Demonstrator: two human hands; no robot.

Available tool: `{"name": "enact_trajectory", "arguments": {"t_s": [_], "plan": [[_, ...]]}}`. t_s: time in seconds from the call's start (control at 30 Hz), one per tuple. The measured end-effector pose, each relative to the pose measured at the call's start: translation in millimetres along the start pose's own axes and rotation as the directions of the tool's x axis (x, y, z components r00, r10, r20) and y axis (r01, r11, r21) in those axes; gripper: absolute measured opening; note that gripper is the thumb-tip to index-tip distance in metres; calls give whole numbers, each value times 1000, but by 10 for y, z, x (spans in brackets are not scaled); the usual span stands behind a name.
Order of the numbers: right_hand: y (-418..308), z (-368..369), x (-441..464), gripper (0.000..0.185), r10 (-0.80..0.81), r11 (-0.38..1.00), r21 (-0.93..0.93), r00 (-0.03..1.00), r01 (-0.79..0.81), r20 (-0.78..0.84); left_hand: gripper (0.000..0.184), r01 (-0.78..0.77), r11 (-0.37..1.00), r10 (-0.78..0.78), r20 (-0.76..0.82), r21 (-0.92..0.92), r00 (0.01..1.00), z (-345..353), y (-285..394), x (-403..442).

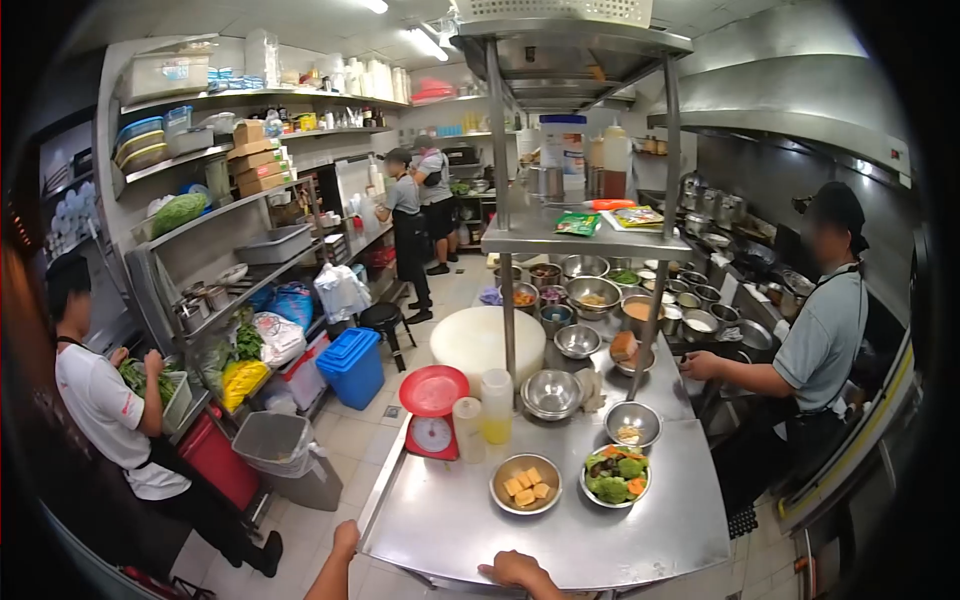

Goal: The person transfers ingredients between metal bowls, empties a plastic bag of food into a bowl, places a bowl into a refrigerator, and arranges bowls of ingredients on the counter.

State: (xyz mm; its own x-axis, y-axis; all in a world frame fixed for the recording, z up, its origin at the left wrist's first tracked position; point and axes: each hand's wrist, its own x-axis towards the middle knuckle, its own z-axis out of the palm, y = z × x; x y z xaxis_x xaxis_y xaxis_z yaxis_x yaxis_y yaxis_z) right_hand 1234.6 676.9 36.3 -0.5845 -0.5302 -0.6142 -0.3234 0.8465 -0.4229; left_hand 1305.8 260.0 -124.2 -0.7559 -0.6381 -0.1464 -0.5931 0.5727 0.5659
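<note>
My left hand (345, 540) is closed in a loose fist beside the front left corner of the steel table (430, 535). No object shows in it. My right hand (513, 568) rests on the table's front edge, its fingers curled in and nothing visible in them. Nearest to it on the steel is a metal bowl (526, 508) with yellow tofu-like cubes (527, 486). To the right sits a bowl of broccoli and carrot (615, 475), with a small bowl (633, 424) holding pale pieces behind it.
A red scale (432, 412) and squeeze bottles (495, 405) stand at the table's left. Behind are a round white block (487, 345) and several ingredient bowls under a steel shelf (585, 235). A co-worker (830, 310) stands right, another (105, 400) left, near a grey bin (285, 455).
</note>
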Motion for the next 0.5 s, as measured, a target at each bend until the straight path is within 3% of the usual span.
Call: {"name": "enact_trajectory", "arguments": {"t_s": [0.03,0.07,0.13,0.17,0.2,0.33,0.4,0.47,0.5], "plan": [[-5,-16,11,58,24,1000,-2,1000,-24,2,23,189,960,-186,36,-206,982,12,86,-28],[5,11,37,58,19,1000,4,1000,-19,14,23,199,960,-195,37,-196,980,-109,320,-163],[53,100,99,64,44,998,-30,997,-46,-62,31,504,761,-449,229,-407,864,-445,808,-472],[67,96,84,63,33,999,-32,997,-35,-73,42,520,775,-439,285,-360,852,-424,723,-417],[52,55,38,63,34,999,-17,996,-36,-83,42,522,792,-435,307,-316,846,-420,628,-358],[-301,-297,-402,51,-244,964,86,965,252,-98,51,368,849,-175,457,-378,872,-403,240,-187],[-705,-376,-518,35,-436,847,197,857,494,-276,48,217,855,40,478,-471,878,-442,182,-105],[-1197,-293,-425,16,-444,651,458,793,605,-416,48,97,872,123,405,-481,906,-496,313,-170],[-1450,-274,-326,16,-428,656,461,797,598,-425,49,11,907,187,425,-422,886,-510,288,-152]]}}
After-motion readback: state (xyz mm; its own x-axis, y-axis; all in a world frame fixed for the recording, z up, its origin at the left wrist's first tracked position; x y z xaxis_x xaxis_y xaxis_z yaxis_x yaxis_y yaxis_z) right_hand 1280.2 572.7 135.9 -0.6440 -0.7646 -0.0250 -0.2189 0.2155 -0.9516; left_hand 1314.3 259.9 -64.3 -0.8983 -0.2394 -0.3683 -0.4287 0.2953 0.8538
